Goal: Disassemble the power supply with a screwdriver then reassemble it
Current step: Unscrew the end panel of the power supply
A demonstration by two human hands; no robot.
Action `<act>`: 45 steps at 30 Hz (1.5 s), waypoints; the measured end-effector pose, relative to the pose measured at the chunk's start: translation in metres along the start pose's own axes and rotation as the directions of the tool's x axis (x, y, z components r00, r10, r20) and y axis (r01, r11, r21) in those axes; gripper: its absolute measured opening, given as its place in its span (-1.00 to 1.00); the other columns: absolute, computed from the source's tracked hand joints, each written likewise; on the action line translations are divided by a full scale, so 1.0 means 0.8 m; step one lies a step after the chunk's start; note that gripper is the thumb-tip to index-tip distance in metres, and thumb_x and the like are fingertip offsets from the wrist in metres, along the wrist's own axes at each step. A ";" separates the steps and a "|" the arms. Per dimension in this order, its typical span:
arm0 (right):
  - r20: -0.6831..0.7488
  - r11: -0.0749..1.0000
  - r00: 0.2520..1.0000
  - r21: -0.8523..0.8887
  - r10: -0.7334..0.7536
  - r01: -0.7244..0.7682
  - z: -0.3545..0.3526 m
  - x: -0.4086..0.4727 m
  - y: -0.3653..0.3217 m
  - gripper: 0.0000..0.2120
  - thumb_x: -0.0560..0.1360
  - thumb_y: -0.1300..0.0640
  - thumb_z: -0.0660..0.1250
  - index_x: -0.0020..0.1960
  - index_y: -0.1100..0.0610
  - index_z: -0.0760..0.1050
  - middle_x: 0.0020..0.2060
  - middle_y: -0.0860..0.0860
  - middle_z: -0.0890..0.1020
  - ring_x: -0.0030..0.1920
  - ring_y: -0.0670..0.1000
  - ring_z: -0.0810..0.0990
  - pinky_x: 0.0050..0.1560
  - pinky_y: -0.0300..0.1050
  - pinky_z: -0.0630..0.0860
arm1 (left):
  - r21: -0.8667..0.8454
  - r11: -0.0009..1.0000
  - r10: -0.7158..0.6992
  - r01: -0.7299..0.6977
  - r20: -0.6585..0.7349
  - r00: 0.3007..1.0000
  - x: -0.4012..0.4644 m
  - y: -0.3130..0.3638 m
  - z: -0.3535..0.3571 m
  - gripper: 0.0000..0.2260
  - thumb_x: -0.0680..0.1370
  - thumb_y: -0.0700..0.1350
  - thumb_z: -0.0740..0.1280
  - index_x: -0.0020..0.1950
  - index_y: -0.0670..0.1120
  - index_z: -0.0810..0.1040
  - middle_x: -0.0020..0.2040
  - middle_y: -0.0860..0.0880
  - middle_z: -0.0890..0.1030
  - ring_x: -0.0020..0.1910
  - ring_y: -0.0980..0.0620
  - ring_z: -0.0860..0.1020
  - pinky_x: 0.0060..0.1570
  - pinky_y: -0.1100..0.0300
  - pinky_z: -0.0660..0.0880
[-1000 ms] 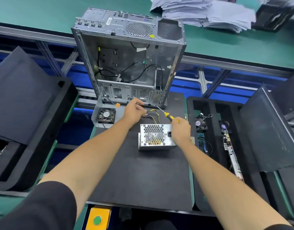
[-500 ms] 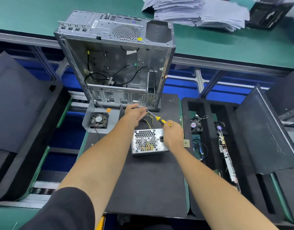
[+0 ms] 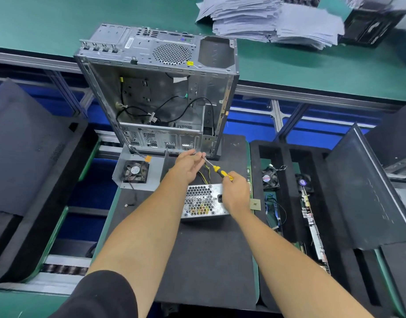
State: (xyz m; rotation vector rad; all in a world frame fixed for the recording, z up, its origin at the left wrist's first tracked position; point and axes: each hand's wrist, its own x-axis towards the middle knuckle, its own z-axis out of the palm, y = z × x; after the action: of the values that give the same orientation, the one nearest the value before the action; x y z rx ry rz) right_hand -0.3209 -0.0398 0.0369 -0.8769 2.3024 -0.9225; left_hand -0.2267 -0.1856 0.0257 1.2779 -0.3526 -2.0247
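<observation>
The right hand (image 3: 235,191) grips the yellow-handled screwdriver (image 3: 220,172); the left hand (image 3: 188,165) pinches its tip, perhaps a screw I cannot see, which could drop among the wires (image 3: 206,174). The power supply (image 3: 203,200), a scuffed silver box with honeycomb grille, lies mid-mat (image 3: 204,260), at 6 o'clock from the open case (image 3: 158,92)

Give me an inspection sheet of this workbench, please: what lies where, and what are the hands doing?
Surface: black mat on a green bench.
Job's things: power supply lies on the mat; yellow-handled screwdriver above it.
Clutter: loose fan on a metal plate; small chip beside the power supply.
Hands: right hand grips the screwdriver handle; left hand pinches at its shaft tip.
Cables: yellow and black wires run from the power supply.
Surroundings: open computer case, paper stack, foam tray holding parts.
</observation>
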 end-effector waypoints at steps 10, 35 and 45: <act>-0.012 0.999 1.000 -0.033 0.005 -0.006 0.002 0.007 -0.004 -0.75 0.56 0.18 0.13 -0.29 0.16 0.32 -0.42 0.04 0.42 -0.38 0.06 0.27 -0.38 -0.06 0.18 | 0.005 0.999 -0.043 0.042 0.047 0.998 0.007 0.002 0.001 -0.60 0.62 -0.40 0.31 0.46 -0.34 0.39 0.03 -0.18 0.61 -0.01 -0.01 0.64 0.24 0.15 0.54; -0.026 0.994 1.000 -0.108 0.008 -0.011 0.007 0.013 -0.002 -0.73 0.61 0.12 0.12 -0.25 0.12 0.35 -0.35 0.10 0.52 -0.38 0.09 0.37 -0.42 -0.08 0.23 | 0.038 0.990 -0.134 0.132 0.039 0.990 0.003 0.008 0.011 -0.96 0.65 -0.35 0.28 0.06 -0.26 0.49 -0.04 -0.21 0.58 -0.08 -0.05 0.65 0.18 0.08 0.58; -0.024 0.994 1.000 -0.110 -0.006 0.004 0.005 0.013 -0.003 -0.74 0.61 0.13 0.12 -0.23 0.16 0.38 -0.36 0.10 0.51 -0.38 0.10 0.36 -0.43 -0.08 0.20 | 0.023 0.994 -0.112 0.111 0.057 0.992 0.003 0.003 0.010 -0.88 0.66 -0.33 0.28 0.19 -0.25 0.47 0.03 -0.21 0.57 -0.07 -0.04 0.67 0.05 0.08 0.62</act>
State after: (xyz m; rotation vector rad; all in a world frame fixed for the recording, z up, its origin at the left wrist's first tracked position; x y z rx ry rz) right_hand -0.3244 -0.0502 0.0340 -0.9219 2.3914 -0.8196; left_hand -0.2332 -0.1902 0.0288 1.2778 -0.3353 -2.1606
